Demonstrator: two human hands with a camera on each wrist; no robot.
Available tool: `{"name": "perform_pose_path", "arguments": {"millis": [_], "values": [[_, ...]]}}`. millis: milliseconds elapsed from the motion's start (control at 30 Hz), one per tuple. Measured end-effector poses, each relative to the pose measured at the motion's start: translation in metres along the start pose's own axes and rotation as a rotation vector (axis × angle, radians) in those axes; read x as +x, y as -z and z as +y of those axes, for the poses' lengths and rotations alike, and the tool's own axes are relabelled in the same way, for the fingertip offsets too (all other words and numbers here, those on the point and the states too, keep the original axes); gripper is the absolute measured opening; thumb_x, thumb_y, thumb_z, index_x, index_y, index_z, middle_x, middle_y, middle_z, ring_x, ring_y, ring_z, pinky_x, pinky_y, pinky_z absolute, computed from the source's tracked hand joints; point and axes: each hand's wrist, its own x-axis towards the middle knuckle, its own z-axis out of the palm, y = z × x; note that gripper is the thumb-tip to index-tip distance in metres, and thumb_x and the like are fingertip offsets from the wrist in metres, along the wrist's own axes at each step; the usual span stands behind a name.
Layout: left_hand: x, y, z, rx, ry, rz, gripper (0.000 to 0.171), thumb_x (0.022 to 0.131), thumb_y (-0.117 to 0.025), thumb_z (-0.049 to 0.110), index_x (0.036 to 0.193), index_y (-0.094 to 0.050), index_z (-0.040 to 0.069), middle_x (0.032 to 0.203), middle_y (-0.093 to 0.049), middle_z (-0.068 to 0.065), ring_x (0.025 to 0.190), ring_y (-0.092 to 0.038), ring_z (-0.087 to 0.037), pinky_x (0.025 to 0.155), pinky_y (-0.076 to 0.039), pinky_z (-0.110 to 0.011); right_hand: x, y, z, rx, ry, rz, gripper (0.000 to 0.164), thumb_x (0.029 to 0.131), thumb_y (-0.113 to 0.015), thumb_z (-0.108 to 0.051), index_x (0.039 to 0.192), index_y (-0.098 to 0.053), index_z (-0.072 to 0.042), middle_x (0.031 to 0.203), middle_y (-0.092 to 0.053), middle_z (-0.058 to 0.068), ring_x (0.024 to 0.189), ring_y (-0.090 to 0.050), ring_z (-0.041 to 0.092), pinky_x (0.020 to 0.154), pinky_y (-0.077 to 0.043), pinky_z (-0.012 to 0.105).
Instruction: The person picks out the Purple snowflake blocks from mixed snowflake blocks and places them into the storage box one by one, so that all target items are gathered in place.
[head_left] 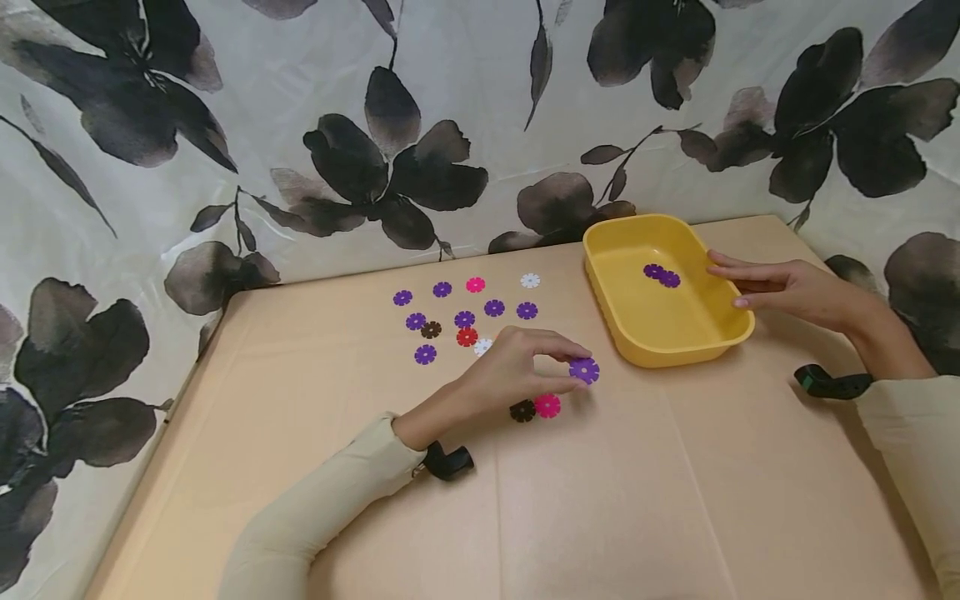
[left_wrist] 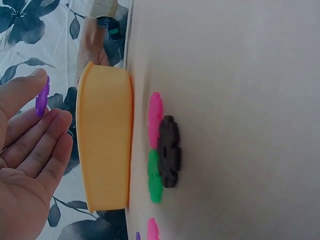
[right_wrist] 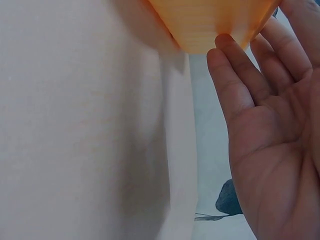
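Purple flower-shaped disc point(head_left: 584, 371): raised above the tabletop point(head_left: 600, 500), pinched between thumb and finger of the left hand point(head_left: 513, 367). Black disc point(head_left: 522, 411) and pink disc point(head_left: 547, 406) lie just below that hand. To the right, yellow rounded rectangular tray point(head_left: 637, 346) holds two touching purple discs point(head_left: 662, 276). Right hand point(head_left: 798, 292), fingers extended, touches the tray's right rim. Left of tray: scattered multicoloured discs point(head_left: 464, 319). Behind: floral-patterned backdrop point(head_left: 300, 67).

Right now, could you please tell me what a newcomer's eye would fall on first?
Probably the bright yellow, rounded rectangular, plastic-looking tray on the right of the beige table, with two purple flower-shaped discs inside. Next might come the single purple flower-shaped disc that the left hand pinches, left of the tray. Behind, large black flowers mark the pale backdrop.
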Motion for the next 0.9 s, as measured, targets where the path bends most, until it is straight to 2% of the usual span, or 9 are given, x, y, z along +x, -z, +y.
{"name": "perform_pose_path", "arguments": {"millis": [67, 133, 167, 300, 400, 567, 700, 800, 900], "values": [[0.003, -0.001, 0.001, -0.003, -0.01, 0.005, 0.039, 0.083, -0.086, 0.018, 0.119, -0.076, 0.01, 0.113, -0.076, 0.002, 0.109, -0.066, -0.001, 0.095, -0.055, -0.026, 0.0, 0.0, 0.001, 0.02, 0.0, 0.001, 0.057, 0.1, -0.067, -0.015, 0.153, -0.046, -0.014, 0.165, -0.024, -0.018, 0.154, -0.016, 0.007, 0.12, -0.027, 0.048], [0.006, -0.002, 0.002, -0.01, -0.012, 0.005, 0.039, 0.083, -0.086, 0.018, 0.12, -0.076, 0.01, 0.113, -0.076, 0.001, 0.108, -0.067, 0.0, 0.094, -0.057, -0.029, 0.0, -0.001, 0.003, 0.038, -0.006, 0.0, 0.057, 0.1, -0.067, -0.016, 0.153, -0.046, -0.014, 0.165, -0.023, -0.019, 0.155, -0.013, 0.007, 0.117, -0.017, 0.067], [0.007, -0.003, 0.002, -0.013, -0.009, 0.003, 0.039, 0.083, -0.086, 0.018, 0.12, -0.076, 0.009, 0.113, -0.076, 0.001, 0.108, -0.066, 0.0, 0.094, -0.057, -0.03, 0.0, -0.001, 0.003, 0.049, -0.008, 0.0, 0.057, 0.099, -0.067, -0.016, 0.152, -0.046, -0.013, 0.165, -0.023, -0.019, 0.155, -0.012, 0.008, 0.115, -0.014, 0.073], [0.01, -0.003, 0.005, -0.008, 0.018, 0.001, 0.041, 0.083, -0.087, 0.022, 0.121, -0.076, 0.012, 0.114, -0.076, 0.004, 0.109, -0.065, 0.001, 0.1, -0.053, -0.03, 0.0, -0.003, 0.003, 0.046, -0.011, 0.004, 0.058, 0.099, -0.068, -0.018, 0.153, -0.045, -0.014, 0.165, -0.022, -0.019, 0.155, -0.011, 0.008, 0.113, -0.015, 0.076], [0.012, -0.003, 0.006, 0.004, 0.029, 0.004, 0.042, 0.083, -0.086, 0.027, 0.122, -0.076, 0.014, 0.115, -0.075, 0.006, 0.11, -0.064, 0.002, 0.1, -0.052, -0.03, 0.0, -0.003, 0.001, 0.022, -0.004, 0.011, 0.058, 0.099, -0.068, -0.017, 0.152, -0.046, -0.014, 0.165, -0.023, -0.018, 0.154, -0.014, 0.005, 0.113, -0.021, 0.072], [0.016, -0.003, 0.008, -0.011, 0.02, -0.004, 0.044, 0.083, -0.086, 0.03, 0.122, -0.075, 0.013, 0.116, -0.075, 0.005, 0.111, -0.064, 0.002, 0.096, -0.054, -0.023, 0.001, 0.0, -0.001, -0.007, -0.004, 0.008, 0.058, 0.099, -0.068, -0.017, 0.153, -0.046, -0.016, 0.164, -0.023, -0.019, 0.152, -0.017, 0.002, 0.112, -0.027, 0.065], [0.018, -0.004, 0.01, -0.031, 0.021, -0.005, 0.044, 0.083, -0.087, 0.025, 0.122, -0.075, 0.01, 0.115, -0.075, 0.003, 0.11, -0.065, 0.002, 0.096, -0.054, -0.023, 0.002, 0.001, 0.0, -0.025, -0.009, 0.003, 0.058, 0.099, -0.068, -0.018, 0.153, -0.046, -0.017, 0.164, -0.024, -0.019, 0.152, -0.019, 0.001, 0.115, -0.035, 0.037], [0.021, -0.005, 0.011, -0.027, 0.017, -0.001, 0.043, 0.083, -0.086, 0.024, 0.122, -0.075, 0.01, 0.115, -0.076, 0.004, 0.109, -0.065, 0.003, 0.094, -0.056, -0.024, 0.002, 0.001, 0.0, -0.034, -0.013, 0.0, 0.058, 0.099, -0.068, -0.019, 0.153, -0.046, -0.018, 0.164, -0.024, -0.02, 0.152, -0.02, 0.001, 0.106, -0.034, 0.013], [0.024, -0.006, 0.013, -0.028, 0.003, 0.01, 0.043, 0.084, -0.086, 0.025, 0.122, -0.075, 0.01, 0.114, -0.076, 0.004, 0.107, -0.065, 0.004, 0.091, -0.055, -0.02, 0.002, 0.001, 0.0, -0.042, -0.014, 0.0, 0.058, 0.099, -0.068, -0.019, 0.153, -0.046, -0.018, 0.164, -0.024, -0.019, 0.152, -0.02, 0.002, 0.102, -0.034, 0.01]]}}
